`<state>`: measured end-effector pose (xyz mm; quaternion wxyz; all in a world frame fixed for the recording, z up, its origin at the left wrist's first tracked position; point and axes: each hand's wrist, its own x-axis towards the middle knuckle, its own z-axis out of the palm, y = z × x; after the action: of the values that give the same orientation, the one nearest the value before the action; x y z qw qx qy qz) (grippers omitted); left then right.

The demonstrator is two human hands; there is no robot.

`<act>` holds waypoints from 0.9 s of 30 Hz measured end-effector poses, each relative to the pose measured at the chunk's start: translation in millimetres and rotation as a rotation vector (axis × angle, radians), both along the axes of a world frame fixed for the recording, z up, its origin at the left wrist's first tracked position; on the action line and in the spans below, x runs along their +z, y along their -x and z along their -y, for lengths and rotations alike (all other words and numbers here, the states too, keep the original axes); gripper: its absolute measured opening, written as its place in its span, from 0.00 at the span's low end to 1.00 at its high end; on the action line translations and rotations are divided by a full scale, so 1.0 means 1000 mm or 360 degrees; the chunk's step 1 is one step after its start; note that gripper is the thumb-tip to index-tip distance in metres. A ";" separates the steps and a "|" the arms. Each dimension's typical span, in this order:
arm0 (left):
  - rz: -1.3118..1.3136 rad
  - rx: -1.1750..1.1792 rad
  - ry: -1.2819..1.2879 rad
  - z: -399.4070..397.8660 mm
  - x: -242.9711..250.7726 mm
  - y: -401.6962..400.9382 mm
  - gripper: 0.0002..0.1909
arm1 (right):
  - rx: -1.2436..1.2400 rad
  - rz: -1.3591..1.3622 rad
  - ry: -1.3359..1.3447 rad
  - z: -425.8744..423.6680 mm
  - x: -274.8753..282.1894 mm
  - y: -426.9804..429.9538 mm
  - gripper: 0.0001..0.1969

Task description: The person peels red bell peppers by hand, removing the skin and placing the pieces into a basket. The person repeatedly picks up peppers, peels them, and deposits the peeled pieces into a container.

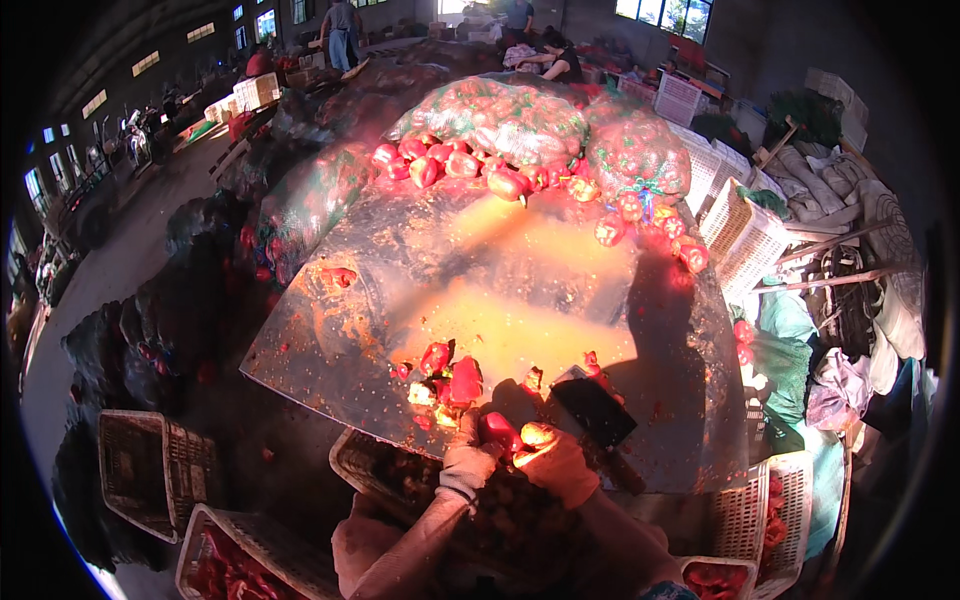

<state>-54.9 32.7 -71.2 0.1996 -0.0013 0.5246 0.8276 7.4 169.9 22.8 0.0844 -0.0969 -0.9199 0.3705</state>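
At the near edge of a wet tabletop [300,352], my gloved left hand [469,461] and gloved right hand [559,461] hold a red bell pepper [500,433] between them. Just beyond my left hand lie cut red pepper pieces [465,380] and pale scraps [421,394]. A cleaver with a dark blade [592,409] rests on the table by my right hand, its handle [619,471] towards me. Whole red peppers [450,161] are lined up along the far edge, before full mesh sacks [499,120].
Below the near edge stands a crate [349,457] with dark contents. Crates holding red peppers stand at the lower left [225,559] and lower right [787,517]. An upright basket [131,469] is at left. Stacked white crates [739,232] stand at right. People [559,60] are in the background.
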 end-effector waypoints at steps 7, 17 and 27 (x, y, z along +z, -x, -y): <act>0.0242 0.0034 -0.0462 -0.013 -0.027 -0.010 0.13 | 0.0390 -0.0441 0.0158 -0.009 -0.032 -0.008 0.23; 0.0388 -0.0036 -0.1205 -0.026 0.008 -0.020 0.11 | -0.1155 -0.0305 -0.0247 0.037 -0.132 0.003 0.18; -0.0267 -0.0093 -0.0671 0.002 0.048 -0.030 0.05 | 0.0181 -0.0159 0.1820 -0.010 -0.047 -0.019 0.19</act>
<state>-25.0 30.8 -23.2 0.1749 0.1244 0.3548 0.9100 26.1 180.0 -23.8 0.0420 -0.0599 -0.5720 0.8170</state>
